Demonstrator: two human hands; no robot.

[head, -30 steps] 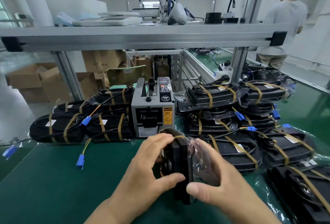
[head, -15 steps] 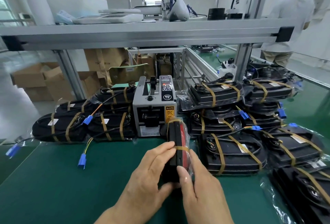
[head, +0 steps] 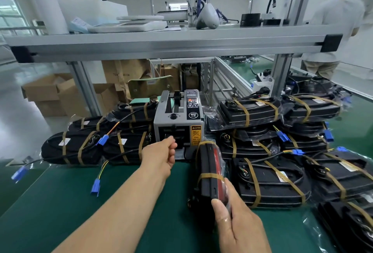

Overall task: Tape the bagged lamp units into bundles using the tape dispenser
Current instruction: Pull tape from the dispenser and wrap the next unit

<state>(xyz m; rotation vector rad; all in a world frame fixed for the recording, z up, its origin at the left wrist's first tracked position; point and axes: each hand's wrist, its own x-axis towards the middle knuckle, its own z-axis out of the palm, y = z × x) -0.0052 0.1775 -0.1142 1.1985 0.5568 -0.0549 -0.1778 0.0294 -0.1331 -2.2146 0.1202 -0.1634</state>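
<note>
A grey tape dispenser (head: 177, 115) stands at the back of the green mat. My left hand (head: 161, 156) reaches to its front outlet, thumb and fingertips pinched together there; the tape strip itself is hidden by the fingers. My right hand (head: 240, 224) grips the near end of a bagged black and red lamp bundle (head: 209, 172). The bundle stands on edge just right of the dispenser, with two brown tape bands round it.
Taped lamp bundles are stacked to the right (head: 268, 184) and lie to the left (head: 76, 148) of the dispenser. A blue connector (head: 95, 186) on a wire trails over the green mat (head: 60, 202). An aluminium shelf beam (head: 161, 45) runs overhead. A person (head: 333, 31) stands far right.
My left hand has let go of the bundle and moved forward to the dispenser outlet. My right hand alone now holds the bundle, upright on its edge.
</note>
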